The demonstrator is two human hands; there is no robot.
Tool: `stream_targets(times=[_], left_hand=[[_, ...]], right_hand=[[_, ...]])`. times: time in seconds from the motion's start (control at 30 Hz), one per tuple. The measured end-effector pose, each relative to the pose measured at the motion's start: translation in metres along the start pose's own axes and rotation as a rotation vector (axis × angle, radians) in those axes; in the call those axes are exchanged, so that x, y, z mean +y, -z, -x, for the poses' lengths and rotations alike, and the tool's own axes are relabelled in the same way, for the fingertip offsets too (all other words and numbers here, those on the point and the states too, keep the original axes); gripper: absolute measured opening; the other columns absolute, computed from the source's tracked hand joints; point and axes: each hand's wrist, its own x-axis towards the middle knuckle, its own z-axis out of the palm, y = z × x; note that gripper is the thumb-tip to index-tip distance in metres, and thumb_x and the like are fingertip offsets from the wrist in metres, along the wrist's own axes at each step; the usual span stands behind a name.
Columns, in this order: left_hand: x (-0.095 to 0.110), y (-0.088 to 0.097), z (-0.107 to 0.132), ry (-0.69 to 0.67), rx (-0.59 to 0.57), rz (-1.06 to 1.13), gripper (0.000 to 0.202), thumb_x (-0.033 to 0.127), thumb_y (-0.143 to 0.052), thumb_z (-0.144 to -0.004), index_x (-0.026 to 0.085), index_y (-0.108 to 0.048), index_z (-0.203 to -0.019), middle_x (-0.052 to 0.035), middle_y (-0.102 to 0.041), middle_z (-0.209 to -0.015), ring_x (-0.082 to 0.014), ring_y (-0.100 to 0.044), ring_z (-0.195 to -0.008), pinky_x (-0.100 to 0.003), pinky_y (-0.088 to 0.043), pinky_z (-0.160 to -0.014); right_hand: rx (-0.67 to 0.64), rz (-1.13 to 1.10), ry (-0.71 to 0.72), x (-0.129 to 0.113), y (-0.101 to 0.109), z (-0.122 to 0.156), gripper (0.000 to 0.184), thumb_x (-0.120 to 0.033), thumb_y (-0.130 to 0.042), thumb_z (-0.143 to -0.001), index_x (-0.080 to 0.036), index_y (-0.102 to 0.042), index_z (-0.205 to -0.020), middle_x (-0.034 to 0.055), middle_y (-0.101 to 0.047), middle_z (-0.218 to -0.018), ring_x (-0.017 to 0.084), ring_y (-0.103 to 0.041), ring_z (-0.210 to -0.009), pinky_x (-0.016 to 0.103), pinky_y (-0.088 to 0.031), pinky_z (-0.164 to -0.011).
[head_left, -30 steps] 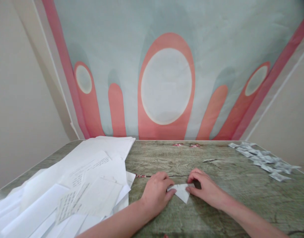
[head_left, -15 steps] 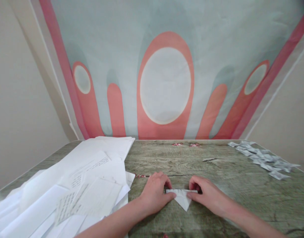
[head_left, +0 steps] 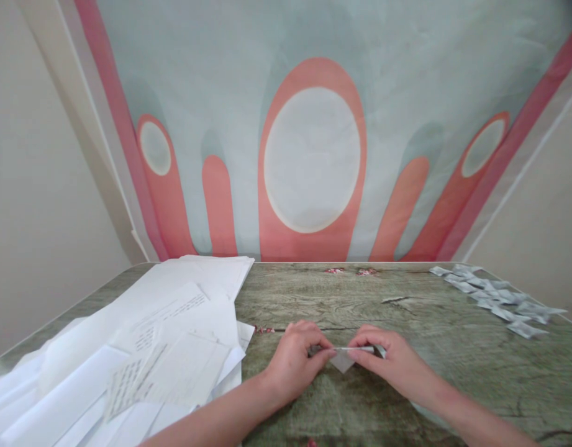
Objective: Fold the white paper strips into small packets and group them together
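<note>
Between my hands is a small folded piece of paper (head_left: 344,362), its top edge rolled or folded into a narrow band and a pale point hanging down toward me. My left hand (head_left: 299,357) pinches the left end of the band between thumb and fingers. At the other end, my right hand (head_left: 383,351) pinches it the same way, and a bit of the paper sticks out past the fingers. Both thumbs lie on the near side, close together. My fingers cover most of the band.
A wide heap of white paper sheets (head_left: 174,323), some printed, spreads over the left of the wood-patterned table (head_left: 313,298). Several small folded paper pieces (head_left: 495,295) lie at the far right. Behind the table stands a wall with a red and grey-green pattern (head_left: 239,112).
The paper's top edge has been turned over further, so the hanging point is smaller. My hands have come closer together, and the paper sits slightly farther from me.
</note>
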Motion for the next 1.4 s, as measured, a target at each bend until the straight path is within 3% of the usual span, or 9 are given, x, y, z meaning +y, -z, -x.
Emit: stream_targets(times=[0.27, 0.67, 0.9, 1.27, 1.4], left_hand=[[0.0, -0.001, 0.005, -0.124, 0.045, -0.055, 0.01, 0.027, -0.06, -0.083, 0.023, -0.068, -0.079, -0.0007, -0.062, -0.078, -0.016, -0.053, -0.08, -0.03, -0.034, -0.076], [0.004, -0.003, 0.009, -0.189, 0.034, -0.128, 0.015, 0.029, -0.053, -0.087, 0.023, -0.065, -0.082, -0.0022, -0.062, -0.081, -0.0169, -0.052, -0.082, -0.032, -0.033, -0.077], [0.002, 0.002, 0.006, -0.21, 0.087, -0.2, 0.017, 0.028, -0.049, -0.089, 0.02, -0.062, -0.081, -0.0032, -0.061, -0.081, -0.0177, -0.051, -0.082, -0.031, -0.034, -0.074], [-0.008, 0.002, -0.002, -0.113, 0.168, -0.006, 0.012, 0.028, -0.058, -0.084, 0.021, -0.067, -0.078, -0.0014, -0.063, -0.075, -0.0164, -0.055, -0.077, -0.03, -0.04, -0.075], [-0.01, 0.0, -0.003, -0.05, 0.193, 0.104, 0.013, 0.028, -0.06, -0.082, 0.021, -0.067, -0.074, -0.0014, -0.063, -0.071, -0.0163, -0.056, -0.073, -0.028, -0.042, -0.071]], right_hand=[[0.019, 0.01, 0.097, -0.005, -0.006, 0.005, 0.018, -0.033, -0.055, -0.085, -0.024, -0.071, -0.082, 0.002, -0.062, -0.079, 0.017, -0.057, -0.077, 0.028, -0.043, -0.07], [0.082, 0.318, 0.272, -0.008, -0.01, 0.008, 0.023, -0.034, -0.051, -0.088, -0.027, -0.07, -0.078, 0.0012, -0.06, -0.07, 0.018, -0.054, -0.073, 0.034, -0.039, -0.071], [0.073, 0.144, 0.186, -0.002, 0.0, 0.003, 0.024, -0.041, -0.054, -0.085, -0.027, -0.072, -0.077, 0.0018, -0.062, -0.072, 0.018, -0.056, -0.074, 0.032, -0.043, -0.07], [0.115, -0.173, -0.002, 0.019, 0.013, -0.005, 0.027, -0.045, -0.062, -0.077, -0.02, -0.073, -0.08, 0.0042, -0.061, -0.076, 0.016, -0.056, -0.071, 0.027, -0.043, -0.063], [0.132, -0.238, -0.038, 0.02, 0.013, -0.005, 0.031, -0.046, -0.06, -0.078, -0.019, -0.073, -0.087, 0.0062, -0.064, -0.089, 0.019, -0.057, -0.081, 0.03, -0.045, -0.073]])
